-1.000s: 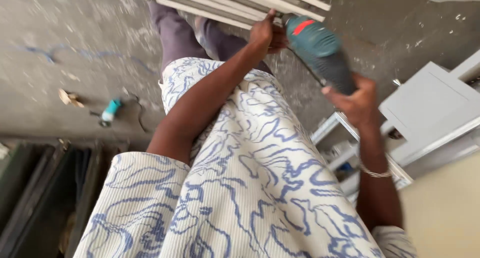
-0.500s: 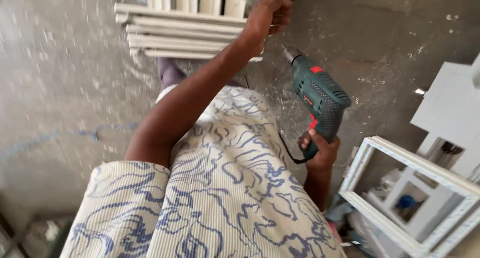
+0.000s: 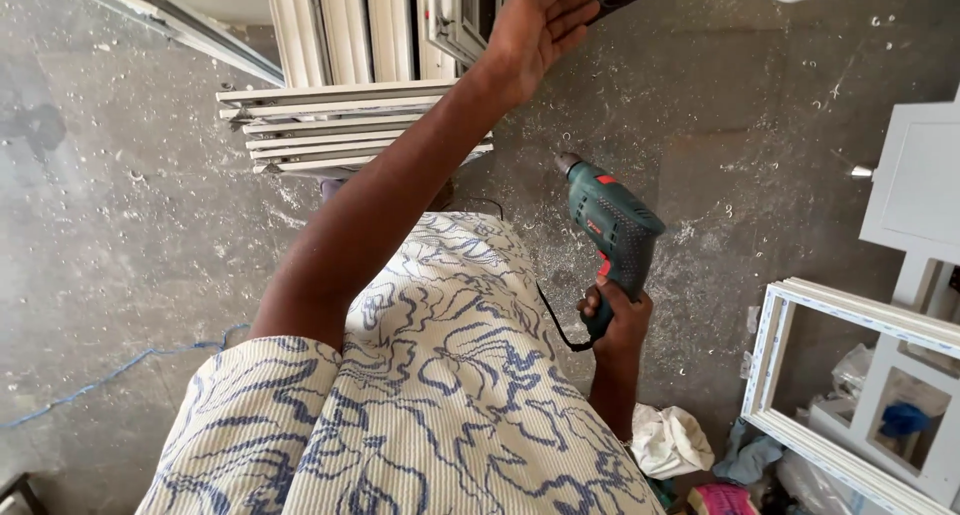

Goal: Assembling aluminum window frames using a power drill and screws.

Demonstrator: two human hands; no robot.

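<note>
A dusty grey concrete floor (image 3: 120, 235), flecked with pale shavings, filled most of the view from above. Across the lower middle spread the person's cream shirt with a blue line pattern (image 3: 440, 405). At the top stood a stack of white window-frame profiles (image 3: 340, 125), some lying flat in a bundle and others upright behind them. At the right edge a white rectangular window frame (image 3: 800, 365) leaned above a litter of bags and rags, with a pale panel (image 3: 920, 185) higher up beside it.

The left arm reached up and forward, and the left hand (image 3: 535, 30) was spread open with fingers extended and palm showing, holding nothing. It sat just beside the upright profiles; whether it touched them could not be told. A dark object and a pale sleeve belonging to someone else showed just above its fingertips at the top edge.

The right hand (image 3: 615, 315) was wrapped tight around the lower handle of a green electric drill (image 3: 610, 230). The drill rose from the fist with its body above the knuckles and its chuck pointing up and to the left, tilted toward the bundle of flat profiles but well apart from it, over bare floor. Its black cord (image 3: 552, 320) looped out from under the fist toward the shirt. A crumpled white rag (image 3: 670, 440) lay on the floor just beyond the right forearm, and a thin blue cord (image 3: 110, 375) trailed over the floor at the left.
</note>
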